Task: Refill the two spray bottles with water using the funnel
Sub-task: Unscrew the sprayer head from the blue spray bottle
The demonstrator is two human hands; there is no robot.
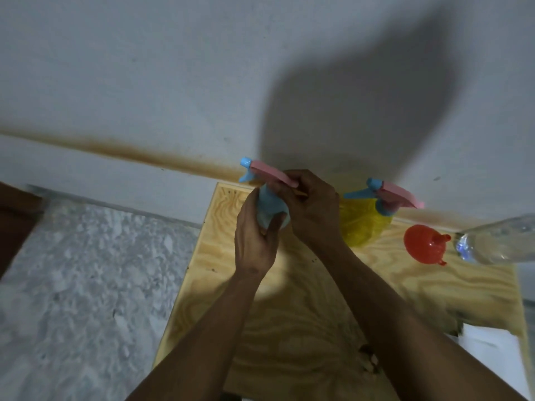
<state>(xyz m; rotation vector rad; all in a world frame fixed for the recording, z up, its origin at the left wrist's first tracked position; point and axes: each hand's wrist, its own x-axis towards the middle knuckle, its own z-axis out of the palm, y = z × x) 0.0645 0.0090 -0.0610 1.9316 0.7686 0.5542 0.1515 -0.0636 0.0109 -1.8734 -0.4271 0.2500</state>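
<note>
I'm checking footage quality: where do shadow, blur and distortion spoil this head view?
Head view: a large dark shadow covers the wall; the clear water bottle at the right edge is smeared and stretched by the wide lens; both hands, left hand and right hand, look dim and soft.

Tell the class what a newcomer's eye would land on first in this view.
First, the two hands at the centre: the left hand cups the blue spray bottle while the right hand closes around its pink trigger head. Next, the yellow spray bottle stands just to the right on the plywood table, with the red funnel and a clear plastic bottle lying further right.
</note>
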